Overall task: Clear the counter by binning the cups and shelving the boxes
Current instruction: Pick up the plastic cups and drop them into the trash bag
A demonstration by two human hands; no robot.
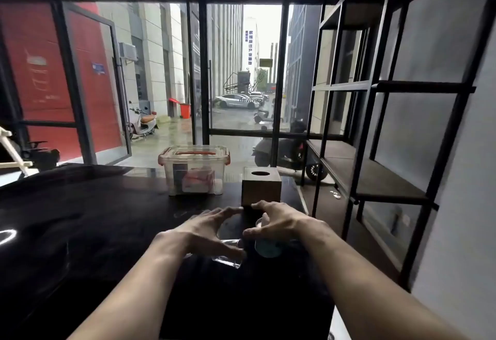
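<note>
Two clear plastic cups stand on the dark counter point(94, 232) under my hands. My left hand point(206, 232) curls over the left cup point(228, 255), fingers spread around its rim. My right hand point(279, 221) arches over the right cup point(268, 248), which has a teal print low on its side; thumb and fingers sit at its rim. Whether either grip is closed is unclear. Just beyond my fingertips stands a brown wooden tissue box point(261, 186) with an oval hole on top. A clear storage box point(194, 170) with an orange-clipped lid sits further back.
A black metal shelf unit point(375, 178) with dark boards stands to the right of the counter, against a grey wall. Glass windows and a door lie behind the counter. The counter's right edge runs close to the tissue box.
</note>
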